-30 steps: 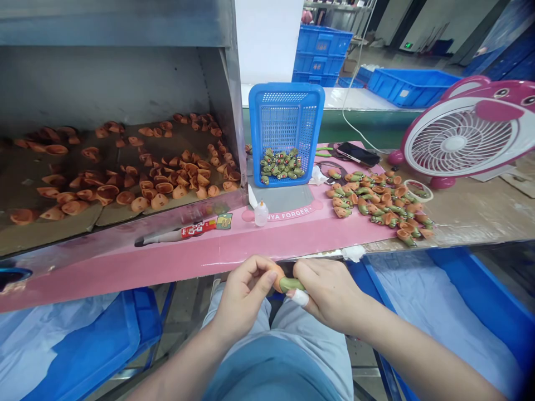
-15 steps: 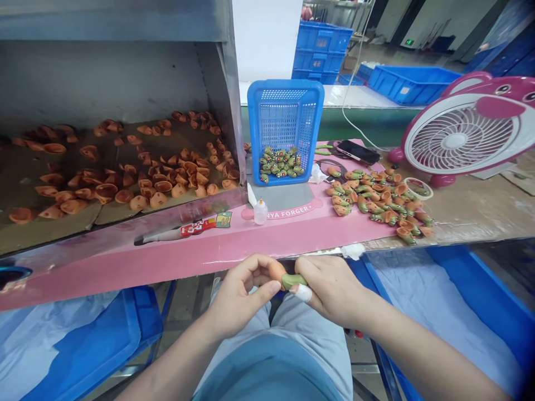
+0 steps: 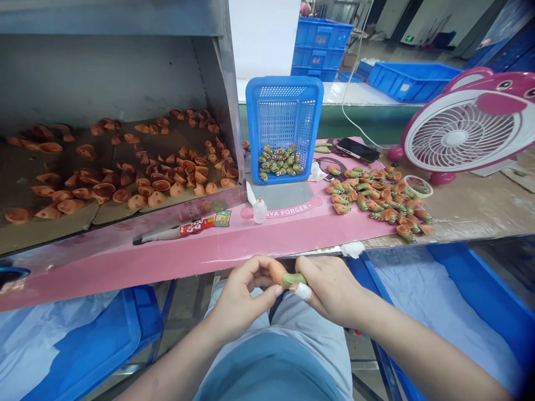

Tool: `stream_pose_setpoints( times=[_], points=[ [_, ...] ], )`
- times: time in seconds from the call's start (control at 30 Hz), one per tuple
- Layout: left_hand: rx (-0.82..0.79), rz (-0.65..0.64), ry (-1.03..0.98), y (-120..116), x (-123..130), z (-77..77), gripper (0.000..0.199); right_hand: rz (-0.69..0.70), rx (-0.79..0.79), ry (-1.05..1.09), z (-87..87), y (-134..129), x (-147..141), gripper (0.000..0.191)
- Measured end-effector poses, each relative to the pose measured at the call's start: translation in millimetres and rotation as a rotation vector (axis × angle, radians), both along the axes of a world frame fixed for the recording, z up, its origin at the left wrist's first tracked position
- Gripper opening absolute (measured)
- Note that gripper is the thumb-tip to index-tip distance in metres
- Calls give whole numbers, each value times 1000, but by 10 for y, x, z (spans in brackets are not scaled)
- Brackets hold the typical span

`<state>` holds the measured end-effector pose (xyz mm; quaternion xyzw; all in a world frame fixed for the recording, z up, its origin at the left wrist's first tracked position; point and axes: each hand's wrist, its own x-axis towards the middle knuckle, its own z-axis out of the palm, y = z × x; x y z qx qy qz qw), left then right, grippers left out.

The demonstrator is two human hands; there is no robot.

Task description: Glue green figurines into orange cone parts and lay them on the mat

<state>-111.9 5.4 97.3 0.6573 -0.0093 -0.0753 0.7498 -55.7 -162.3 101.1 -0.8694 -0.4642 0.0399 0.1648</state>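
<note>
In the head view, the left hand (image 3: 246, 295) and right hand (image 3: 330, 292) work together just below the front edge of a pink card board (image 3: 217, 250), above the person's lap. Both hold one orange-and-green moulded piece (image 3: 289, 277), which sits between them, nearly touching that edge. The left hand is narrowly closed, its fingers curled around the orange end. The right hand grips the green end, with white tape (image 3: 303, 291) wrapped around one finger.

Beyond the edge, a blue plastic basket (image 3: 284, 111) stands tilted on the board, with green-and-orange pieces (image 3: 280, 164) lying at its open side. More pieces form a loose heap (image 3: 376, 203) to its right, ending near the board's front edge. A small glue bottle (image 3: 259, 211) stands just in front of the basket, well up from the hands. To the left, orange cups (image 3: 159, 181) cover cardboard on a metal shelf (image 3: 104, 83). Blue bins (image 3: 480, 278) lined with plastic sit on both sides of the knees, leaving a narrow gap around the hands.
</note>
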Motion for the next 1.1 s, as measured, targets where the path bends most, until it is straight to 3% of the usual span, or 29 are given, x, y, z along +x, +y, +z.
stream_pose_setpoints(
  times=[0.13,0.37,0.47,0.6,0.73,0.83,1.1],
  points=[
    [59,15,-51,-13,-46,-23,10,29,25,-50,-15,-11,-23,40],
    [435,-3,-355,54,-271,-32,33,169,112,-297,33,-49,-112,35],
    [492,-22,-397,57,-367,-47,40,207,131,-348,74,-62,-146,35],
    [382,16,-308,6,-372,-40,31,201,102,-272,64,-56,-149,33],
    [137,47,-1,-59,-261,-35,13,129,13,-38,-21,-44,-99,25],
    [17,74,163,-87,-192,-85,12,95,-39,123,-68,-37,-48,22],
    [-154,178,355,-141,-121,-215,16,-33,-97,340,-127,-14,-16,22]
  ],
)
